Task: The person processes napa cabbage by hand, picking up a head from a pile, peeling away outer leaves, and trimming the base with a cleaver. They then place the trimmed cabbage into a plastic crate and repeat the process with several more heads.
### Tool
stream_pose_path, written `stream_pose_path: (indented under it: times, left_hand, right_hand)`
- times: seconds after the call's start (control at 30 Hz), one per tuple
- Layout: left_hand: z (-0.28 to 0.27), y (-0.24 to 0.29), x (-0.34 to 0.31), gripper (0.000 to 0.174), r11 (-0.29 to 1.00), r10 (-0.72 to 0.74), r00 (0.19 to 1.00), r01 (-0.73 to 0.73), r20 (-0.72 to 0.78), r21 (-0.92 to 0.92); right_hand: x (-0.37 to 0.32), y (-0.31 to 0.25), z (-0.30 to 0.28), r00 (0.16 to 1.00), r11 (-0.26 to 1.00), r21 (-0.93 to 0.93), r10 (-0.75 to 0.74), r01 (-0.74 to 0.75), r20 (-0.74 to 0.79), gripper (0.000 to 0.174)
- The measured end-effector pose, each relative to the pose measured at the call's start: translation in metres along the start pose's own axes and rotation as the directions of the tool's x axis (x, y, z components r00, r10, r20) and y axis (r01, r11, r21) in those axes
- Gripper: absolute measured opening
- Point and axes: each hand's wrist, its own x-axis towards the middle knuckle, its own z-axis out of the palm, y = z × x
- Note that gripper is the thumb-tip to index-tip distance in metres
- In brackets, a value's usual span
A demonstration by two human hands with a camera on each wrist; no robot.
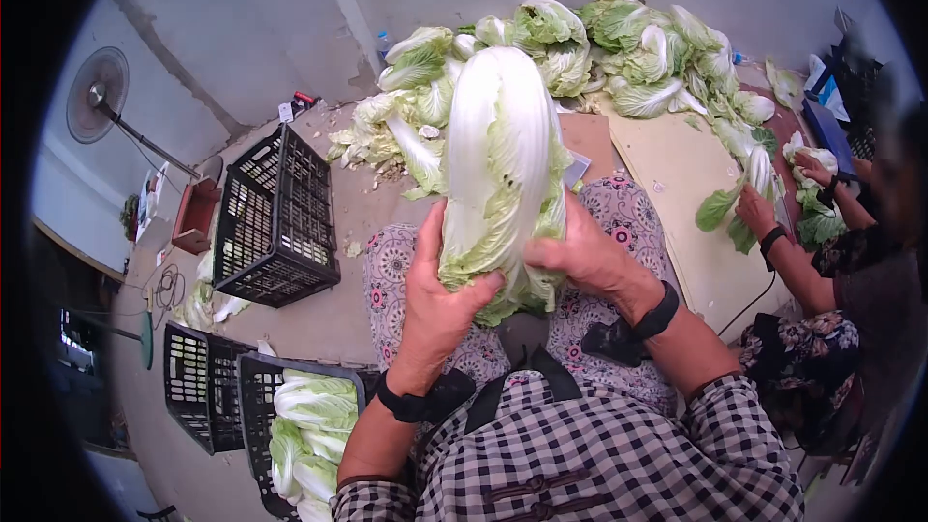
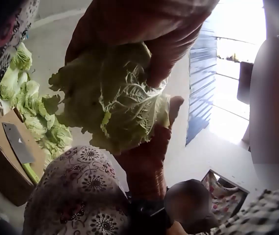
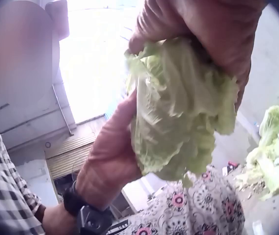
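A large napa cabbage (image 1: 503, 155) is held up over the lap in the head view, its leafy end toward the body. The left hand (image 1: 440, 304) grips its left side near that end, thumb on the front. On the opposite side the right hand (image 1: 590, 246) grips it, thumb bent across the leaves. Both hands also show around the ragged leafy end (image 2: 120, 98) in the left wrist view, and around the same leaves (image 3: 178, 112) in the right wrist view. The fingers behind the cabbage are partly hidden.
Piled cabbages (image 1: 648, 58) lie along the wall. Black crates (image 1: 275, 222) stand at the left, and one lower crate (image 1: 253, 406) holds cabbages. A knife (image 2: 19, 142) lies on a board at the left. Another person's hands (image 1: 759, 213) handle leaves at the right.
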Motion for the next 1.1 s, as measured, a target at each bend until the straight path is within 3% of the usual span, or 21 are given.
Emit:
stream_pose_path:
  times: [0.03,0.17,0.27,0.3,0.4,0.5,0.63,0.87,1.1]
  left_hand:
    - [0.002,-0.001,0.001,0.082,1.0,0.015,1.0,-0.015,0.004,0.0]
    - [0.012,0.001,0.009,0.087,0.999,0.048,0.998,-0.047,0.047,-0.009]
    - [0.011,-0.008,0.012,0.091,0.993,0.107,0.987,-0.102,0.119,-0.054]
    - [0.011,-0.01,0.014,0.093,0.989,0.138,0.979,-0.127,0.149,-0.079]
    - [0.014,-0.001,0.012,0.09,0.98,0.056,0.983,-0.021,0.173,-0.198]
    - [-0.004,-0.004,0.015,0.073,0.998,-0.053,0.986,0.059,0.158,-0.036]
    - [-0.021,-0.012,0.017,0.051,0.999,-0.035,0.987,0.037,0.154,-0.006]
    - [-0.041,-0.028,0.016,0.041,0.995,-0.077,0.99,0.083,0.117,-0.055]
    - [-0.047,-0.032,0.027,0.041,0.988,-0.118,0.992,0.122,0.051,-0.097]
  right_hand:
    - [0.001,0.004,0.002,0.996,0.963,0.267,0.062,-0.043,-0.064,0.08]
    - [-0.001,-0.005,-0.003,0.979,0.899,0.438,0.095,-0.008,-0.178,0.059]
    - [-0.003,-0.004,-0.013,0.971,0.863,0.505,0.145,-0.029,-0.191,0.056]
    - [-0.004,-0.007,-0.015,0.968,0.865,0.502,0.144,-0.022,-0.206,0.054]
    - [-0.006,-0.013,-0.024,0.961,0.864,0.503,0.113,0.031,-0.253,0.051]
    - [-0.007,-0.02,-0.055,0.951,0.854,0.501,0.025,0.14,-0.309,0.048]
    - [-0.016,-0.019,-0.113,0.909,0.841,0.493,0.002,0.223,-0.416,0.043]
    - [-0.058,0.01,-0.193,0.723,0.894,0.294,-0.046,0.337,-0.689,0.039]
    - [-0.085,0.039,-0.25,0.56,0.889,0.231,-0.034,0.395,-0.828,0.045]
